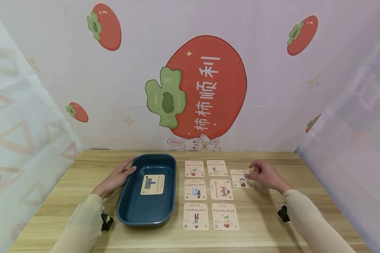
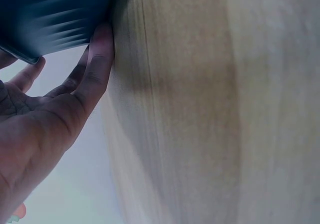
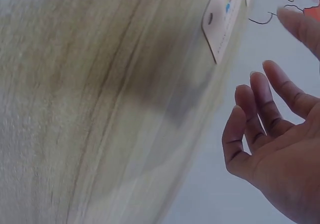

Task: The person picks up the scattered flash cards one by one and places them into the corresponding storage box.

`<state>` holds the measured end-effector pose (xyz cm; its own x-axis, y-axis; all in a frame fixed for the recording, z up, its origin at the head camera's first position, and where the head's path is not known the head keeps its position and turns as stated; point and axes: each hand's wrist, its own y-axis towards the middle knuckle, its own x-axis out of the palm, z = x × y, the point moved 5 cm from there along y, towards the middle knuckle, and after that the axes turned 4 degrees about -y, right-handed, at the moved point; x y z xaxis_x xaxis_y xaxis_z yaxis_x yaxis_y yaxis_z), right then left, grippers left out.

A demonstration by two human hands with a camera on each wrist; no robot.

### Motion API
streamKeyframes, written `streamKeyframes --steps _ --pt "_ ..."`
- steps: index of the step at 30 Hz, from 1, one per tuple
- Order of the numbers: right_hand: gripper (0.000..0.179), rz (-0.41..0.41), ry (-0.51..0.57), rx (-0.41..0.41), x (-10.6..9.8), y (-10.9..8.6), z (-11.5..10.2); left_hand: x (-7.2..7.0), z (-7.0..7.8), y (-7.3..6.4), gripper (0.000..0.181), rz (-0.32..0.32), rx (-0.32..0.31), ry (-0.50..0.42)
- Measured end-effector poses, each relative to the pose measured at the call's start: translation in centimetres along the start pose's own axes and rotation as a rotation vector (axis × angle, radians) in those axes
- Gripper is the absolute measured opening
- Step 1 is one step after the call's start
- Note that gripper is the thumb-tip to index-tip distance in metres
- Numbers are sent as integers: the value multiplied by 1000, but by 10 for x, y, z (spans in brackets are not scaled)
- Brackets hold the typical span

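Observation:
At the left, my left hand (image 1: 115, 179) holds the side of a dark blue tray (image 1: 123, 211), thumb over the rim and fingers along the outside wall. In the left wrist view its fingers (image 2: 100, 59) touch the ridged wall low by the table. A picture card (image 1: 153, 185) lies inside the tray. My right hand (image 1: 267, 174) hovers with loosely bent fingers by the basketball card (image 1: 239, 182), covering part of it. The right wrist view shows that hand (image 3: 285, 139) holding nothing, apart from a card (image 3: 220, 26) on the table.
Right of the tray lie several cards in rows, including play ping-pong (image 1: 217, 168), play the piano (image 1: 195, 190), take a break (image 1: 221, 189), play the guitar (image 1: 195, 216) and play tennis (image 1: 225, 217). A persimmon-printed backdrop (image 1: 266, 88) stands behind the wooden table (image 1: 259, 228).

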<state>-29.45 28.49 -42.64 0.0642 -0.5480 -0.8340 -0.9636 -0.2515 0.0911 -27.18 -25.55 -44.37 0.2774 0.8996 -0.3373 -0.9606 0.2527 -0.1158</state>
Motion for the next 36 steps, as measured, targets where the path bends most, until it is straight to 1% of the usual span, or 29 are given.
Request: streamKeyframes --steps 3,10,15,21,25,32,36 --pt "52 -31 -18 -5 3 1 -2 0 0 0 64 2 -2 2" --pt "63 -78 -64 31 8 1 -4 0 1 1 63 4 -8 8" --pt "74 -107 -97 74 13 3 2 1 1 1 63 1 -1 2" --pt "86 -141 -128 115 20 6 13 1 1 1 63 2 -9 -3" --pt "88 -143 -128 129 21 7 16 1 2 0 64 2 -8 0" --pt "86 -147 -117 115 20 2 11 1 1 -1 65 -2 -6 -19" --pt "85 -148 -102 133 20 2 12 1 1 -1 65 1 -6 -19"
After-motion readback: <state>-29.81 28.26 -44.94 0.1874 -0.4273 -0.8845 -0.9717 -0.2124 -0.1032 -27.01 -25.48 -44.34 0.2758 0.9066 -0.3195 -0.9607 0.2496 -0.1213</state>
